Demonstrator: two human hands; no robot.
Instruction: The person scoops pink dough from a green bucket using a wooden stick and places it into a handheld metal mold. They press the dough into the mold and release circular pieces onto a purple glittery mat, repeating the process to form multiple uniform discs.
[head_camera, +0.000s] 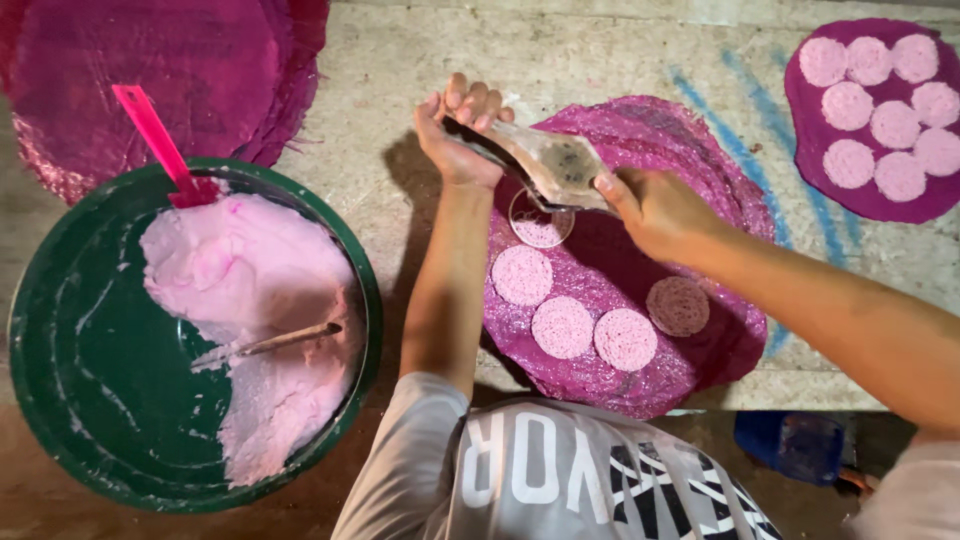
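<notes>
Both hands grip one flat scraper by its ends, left hand and right hand fingers closed, levelling it over a ring mould on the magenta mat beside four pink discs, pink paste basin near on the bench.

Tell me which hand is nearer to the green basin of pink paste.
The left hand. It grips one end of the flat mould on the side toward the green basin. The right hand holds the mould's other end, farther away across the magenta mat.
</notes>
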